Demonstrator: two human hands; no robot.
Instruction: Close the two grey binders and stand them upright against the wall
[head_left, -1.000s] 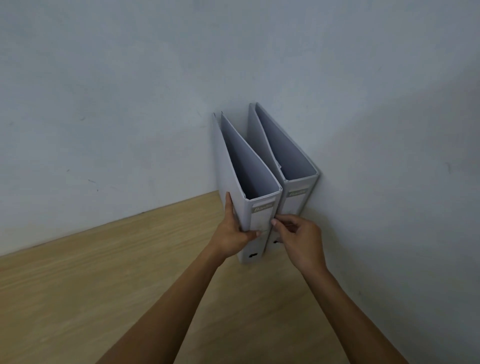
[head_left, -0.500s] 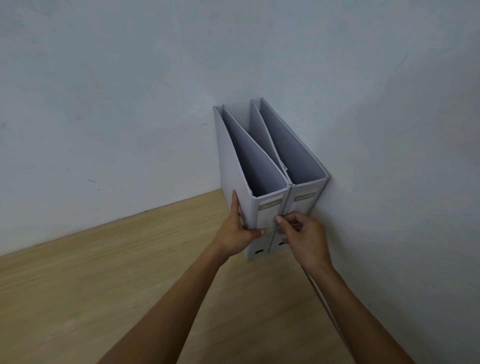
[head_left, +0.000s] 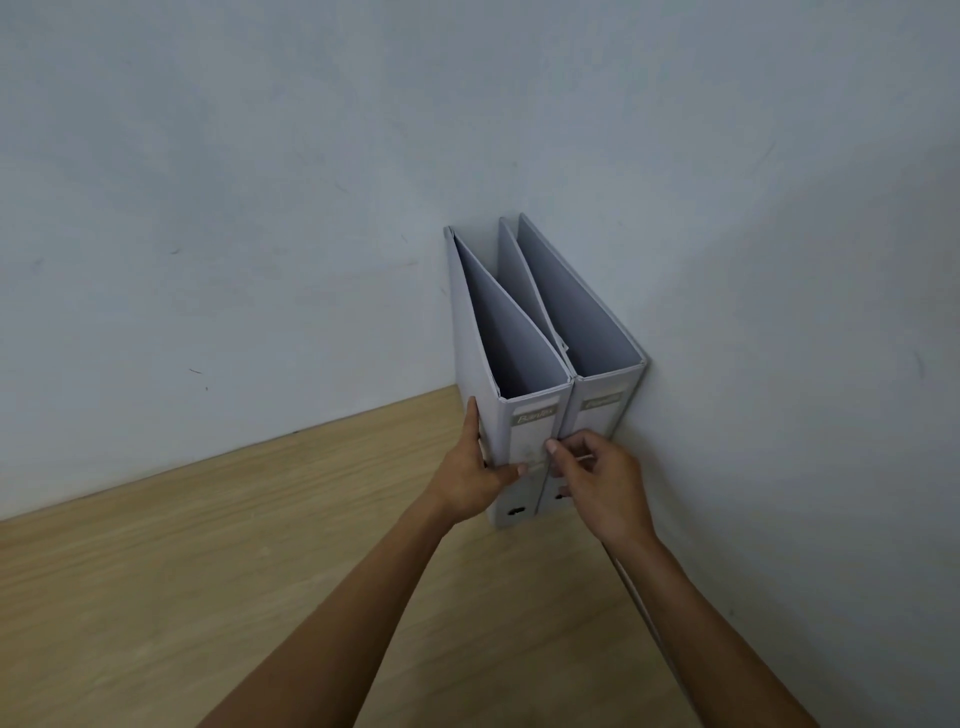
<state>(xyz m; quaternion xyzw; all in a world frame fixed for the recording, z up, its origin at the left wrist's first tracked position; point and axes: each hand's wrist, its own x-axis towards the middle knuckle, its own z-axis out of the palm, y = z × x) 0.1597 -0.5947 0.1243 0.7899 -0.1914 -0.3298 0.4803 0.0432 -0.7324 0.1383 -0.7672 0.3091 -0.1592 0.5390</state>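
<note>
Two grey binders stand upright side by side in the corner where two walls meet, spines toward me. The left binder (head_left: 475, 332) has a pale label on its spine. The right binder (head_left: 576, 306) rests with its side against the right wall. My left hand (head_left: 472, 480) grips the left binder low down, fingers along its left cover and thumb on the spine. My right hand (head_left: 600, 480) touches the lower spines at the seam between the two binders, fingers curled. Both binders are closed, their covers meeting at the far end.
The binders stand on a light wooden table (head_left: 234, 561). A pale grey wall (head_left: 234, 208) runs behind it and another wall (head_left: 810, 364) closes the right side. A thin pale strip runs along the foot of the right wall.
The two binders have slid deeper into the corner and now sit flush together against the right wall. Both hands stayed low on the spines.
</note>
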